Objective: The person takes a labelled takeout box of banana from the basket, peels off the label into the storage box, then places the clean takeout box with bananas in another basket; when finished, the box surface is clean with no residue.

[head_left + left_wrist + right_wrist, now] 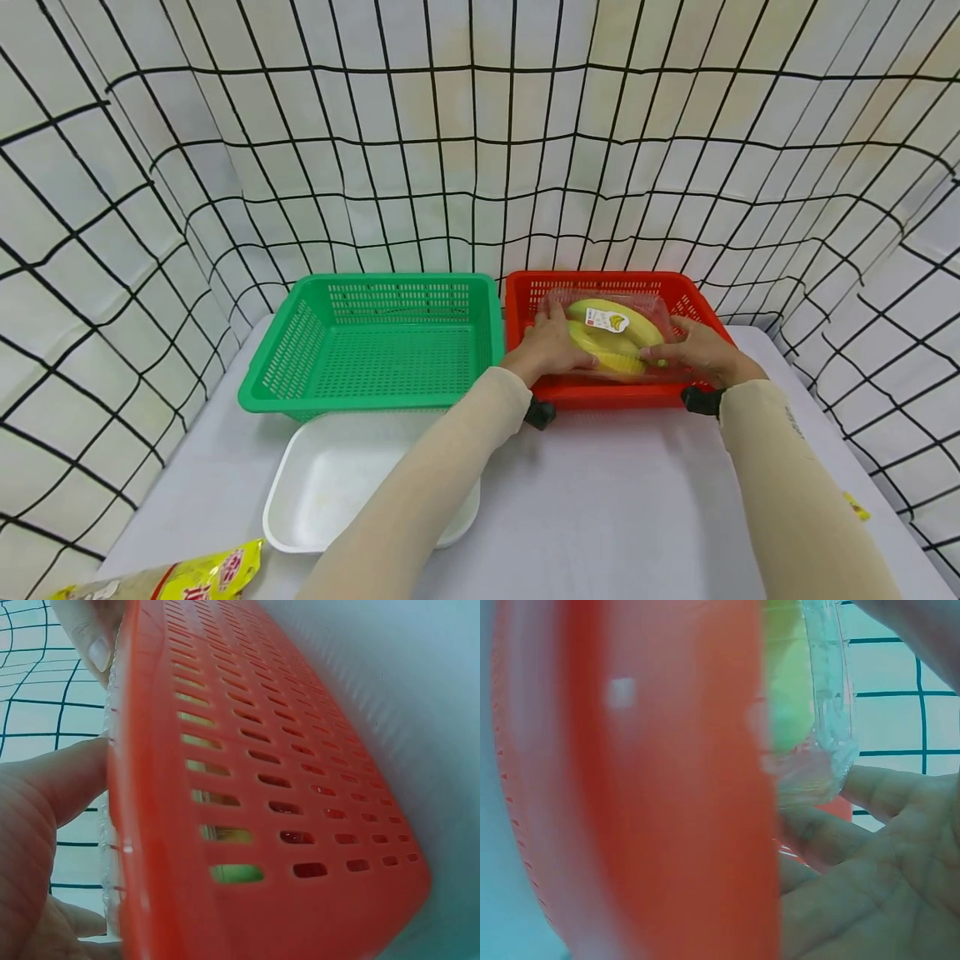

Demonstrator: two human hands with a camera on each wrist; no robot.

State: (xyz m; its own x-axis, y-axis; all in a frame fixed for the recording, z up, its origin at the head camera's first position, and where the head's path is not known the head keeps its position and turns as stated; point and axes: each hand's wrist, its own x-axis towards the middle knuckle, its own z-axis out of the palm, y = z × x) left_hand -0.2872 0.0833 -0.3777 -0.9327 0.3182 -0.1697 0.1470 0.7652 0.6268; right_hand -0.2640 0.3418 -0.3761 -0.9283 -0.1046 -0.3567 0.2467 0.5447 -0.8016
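Note:
A clear plastic pack of yellow bananas [622, 333] with a white label lies inside the red basket [600, 398], level with its rim. My left hand [553, 343] holds the pack's left end, its thumb along the front. At the other end, my right hand [701, 352] grips the pack with fingers and thumb around its edge. In the left wrist view the slotted wall of the red basket [277, 772] hides most of the pack. The right wrist view shows the banana pack [791, 682] beside my right fingers, partly behind the blurred basket wall.
A green basket [397, 401] stands left of the red one. In front of it is a white tray [330, 475], partly covered by my left forearm. A yellow packet [202, 575] lies at the front left. Black netting over white cloth encloses the table.

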